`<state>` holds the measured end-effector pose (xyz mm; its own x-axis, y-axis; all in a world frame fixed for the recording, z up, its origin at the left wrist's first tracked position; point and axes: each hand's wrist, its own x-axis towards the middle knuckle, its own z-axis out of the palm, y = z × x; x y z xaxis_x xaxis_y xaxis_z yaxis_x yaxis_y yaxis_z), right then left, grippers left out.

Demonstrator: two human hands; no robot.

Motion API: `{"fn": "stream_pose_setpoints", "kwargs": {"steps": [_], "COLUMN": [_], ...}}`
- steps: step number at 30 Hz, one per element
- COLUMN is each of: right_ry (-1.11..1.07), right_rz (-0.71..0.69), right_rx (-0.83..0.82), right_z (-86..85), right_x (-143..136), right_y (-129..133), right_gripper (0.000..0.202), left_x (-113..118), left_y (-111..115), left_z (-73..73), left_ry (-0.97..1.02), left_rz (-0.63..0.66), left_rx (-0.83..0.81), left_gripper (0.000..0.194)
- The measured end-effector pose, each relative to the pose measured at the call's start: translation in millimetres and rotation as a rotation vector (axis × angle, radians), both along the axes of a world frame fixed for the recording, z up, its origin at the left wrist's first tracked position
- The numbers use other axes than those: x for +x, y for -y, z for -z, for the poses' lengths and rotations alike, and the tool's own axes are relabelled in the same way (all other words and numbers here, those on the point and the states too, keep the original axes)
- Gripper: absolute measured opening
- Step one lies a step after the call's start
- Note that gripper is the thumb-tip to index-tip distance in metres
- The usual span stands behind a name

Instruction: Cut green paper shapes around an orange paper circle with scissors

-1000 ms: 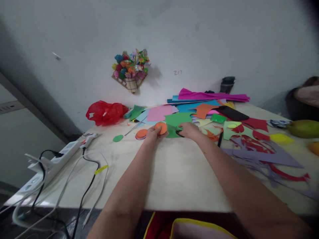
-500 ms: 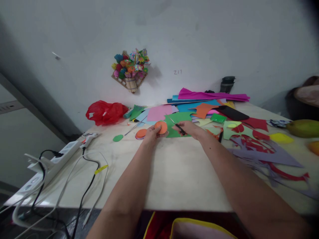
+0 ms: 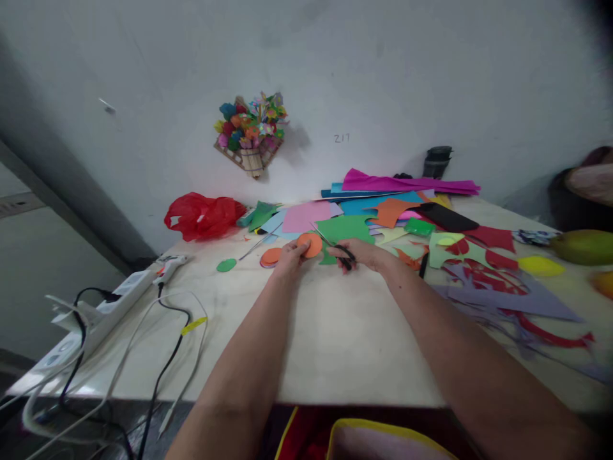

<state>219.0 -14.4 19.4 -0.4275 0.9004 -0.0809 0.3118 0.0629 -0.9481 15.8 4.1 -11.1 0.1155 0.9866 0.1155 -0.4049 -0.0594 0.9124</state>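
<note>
Pinches orange disc (image 3: 313, 245) in left hand (image 3: 290, 257), thumb on top, fingers narrow on it, beyond mid-depth of desk (image 3: 354, 345), nearer far edge than near edge. Grips scissors (image 3: 348, 254) in right hand (image 3: 361, 252), fingers curled about black handles, blades slanting leftward toward far edge, just beside disc on its right. Cannot tell contact of blades with disc, nor any gap between blades. Has green sheet (image 3: 347, 227), notched at its edges, lying flat beneath and behind scissors. Has pile of orange discs (image 3: 271, 257) just left of left hand, purple showing at its rim; farther toward left edge, lone green disc (image 3: 227, 265). Behind hands, near far edge: pink sheet (image 3: 304, 218), then magenta sheet (image 3: 407, 184) on top of blue ones. Right of right hand: orange scraps (image 3: 410, 260), bright green packet (image 3: 419, 227), and toward right edge, purple sheet (image 3: 546, 300) among red and purple offcuts. At far left corner: crumpled red plastic bag (image 3: 204, 217). Along left edge: white power strip (image 3: 115, 303), cables trailing over near left corner. On wall above far edge: bunch of colourful craft flowers (image 3: 251, 131).
</note>
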Motion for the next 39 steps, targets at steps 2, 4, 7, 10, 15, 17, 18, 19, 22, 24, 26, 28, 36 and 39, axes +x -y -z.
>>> {"fn": "stream_pose_setpoints", "kwargs": {"steps": [2,4,7,10,15,17,18,19,22,24,26,28,36,39], "right_ry": [-0.002,-0.011,-0.024,-0.021,-0.018,-0.010,-0.008,-0.006,0.008,0.019,0.028,0.034,0.030,0.035], "right_rz": [0.000,0.000,0.004,0.001,0.014,0.020,0.021,0.021,0.019,0.023,0.030,0.032,0.055,0.056], "right_rx": [0.000,0.006,0.017,0.028,0.028,0.027,0.026,0.025,0.024,0.026,0.029,0.031,0.034,0.030], "right_z": [1.0,2.4,4.4,5.8,7.0,7.1,7.1,7.0,6.4,5.9,5.7,5.7,4.7,3.6], "right_x": [-2,-3,-4,-4,-6,-7,-8,-8,-9,-9,-9,-10,-11,-11], "right_y": [0,-1,-2,-2,-2,-1,-1,-1,0,0,0,0,2,2], "right_gripper": [0.036,0.036,0.035,0.035,0.034,0.034,0.033,0.033,0.033,0.032,0.032,0.033,0.032,0.032], "left_x": [0,1,2,2,2,2,2,2,0,-1,-1,-2,1,0], "left_y": [-1,-1,0,1,2,2,2,2,0,-1,-1,-2,-1,-1], "left_z": [0.3,0.0,-1.3,-2.5,-4.3,-4.5,-4.4,-4.1,-2.4,-1.2,-0.1,0.8,-1.8,-0.7], "left_ry": [0.009,0.021,0.047,0.056,0.035,0.028,0.026,0.024,0.018,0.008,-0.001,-0.002,-0.028,-0.020], "left_rz": [-0.015,-0.018,-0.022,-0.029,-0.053,-0.062,-0.062,-0.060,-0.041,-0.038,-0.043,-0.041,-0.050,-0.017], "left_rx": [0.009,0.016,0.023,0.029,0.031,0.023,0.021,0.023,0.034,0.034,0.029,0.025,0.021,0.047], "left_gripper": [0.030,0.032,0.034,0.033,0.032,0.032,0.032,0.032,0.032,0.031,0.031,0.032,0.030,0.032]}}
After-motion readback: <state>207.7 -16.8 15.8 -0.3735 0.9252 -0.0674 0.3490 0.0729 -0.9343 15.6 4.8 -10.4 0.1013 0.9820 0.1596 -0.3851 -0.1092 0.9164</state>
